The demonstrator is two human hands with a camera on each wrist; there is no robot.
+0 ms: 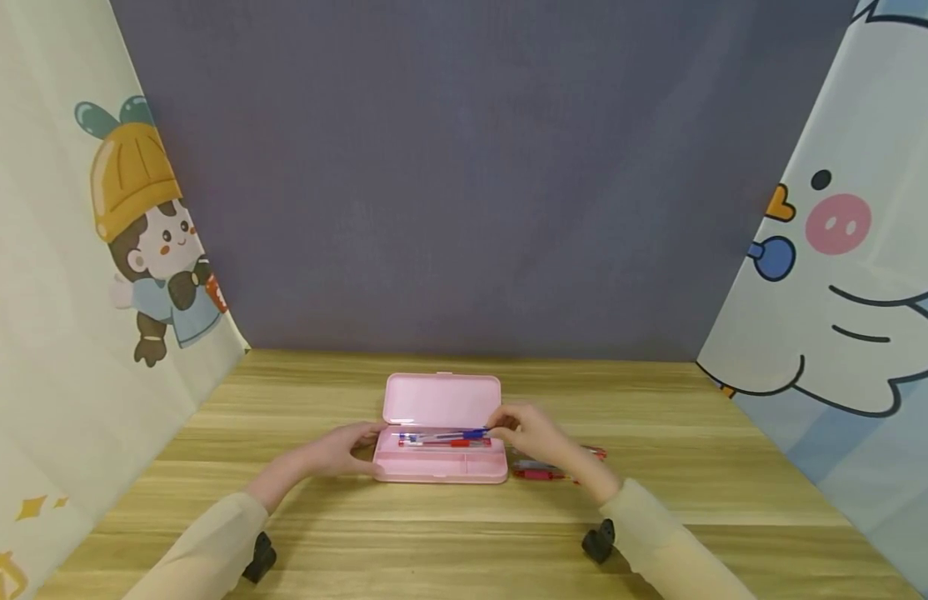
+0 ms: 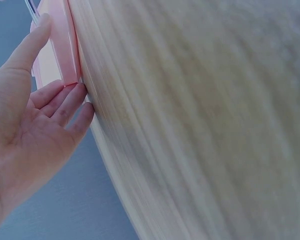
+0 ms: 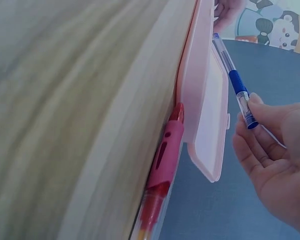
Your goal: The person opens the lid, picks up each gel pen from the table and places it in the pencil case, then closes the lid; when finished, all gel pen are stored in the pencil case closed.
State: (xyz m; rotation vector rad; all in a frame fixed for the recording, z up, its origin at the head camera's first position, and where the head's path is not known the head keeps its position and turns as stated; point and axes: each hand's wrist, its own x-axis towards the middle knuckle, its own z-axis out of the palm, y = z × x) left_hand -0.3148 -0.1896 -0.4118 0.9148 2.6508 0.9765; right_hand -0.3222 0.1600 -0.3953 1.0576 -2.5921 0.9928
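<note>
A pink pencil case (image 1: 422, 467) lies on the table with its lid (image 1: 443, 398) raised at the back. My left hand (image 1: 340, 451) holds the case by its left end, thumb at the front corner and fingers toward the back corner. Between thumb and fingertips, my right hand (image 1: 535, 433) pinches one end of a blue pen (image 3: 235, 82). That pen slants over the case's rear compartment, its far end near the left hand in the right wrist view. A pen with a red grip (image 1: 460, 444) lies in that compartment. The front compartment has a divider.
Right of the case, several pens lie on the wooden table (image 1: 434, 550), among them a red marker-like pen (image 3: 166, 155) close to the case's end. Partly under the right forearm are others. A grey backdrop (image 1: 464, 183) stands behind the table, with printed curtains at both sides.
</note>
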